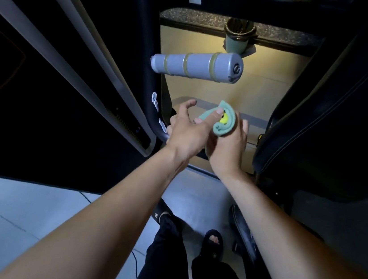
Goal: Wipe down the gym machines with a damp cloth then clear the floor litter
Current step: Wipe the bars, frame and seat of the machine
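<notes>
A folded teal cloth [225, 121] is wrapped around a part with a yellow-green knob [223, 119] in the middle of the gym machine. My right hand [229, 145] grips the cloth from below. My left hand [186, 130] is beside it, fingers apart, with its thumb pressing the cloth's upper edge. A grey padded roller [197, 65] with pale bands sticks out of the black frame [143, 52] just above both hands.
A black seat pad [322, 115] rises on the right and a grey-edged panel [71, 66] slants on the left. A green cup [236, 41] sits in a holder behind the roller. Pale floor tiles [16, 215], my legs and a sandalled foot [212, 242] are below.
</notes>
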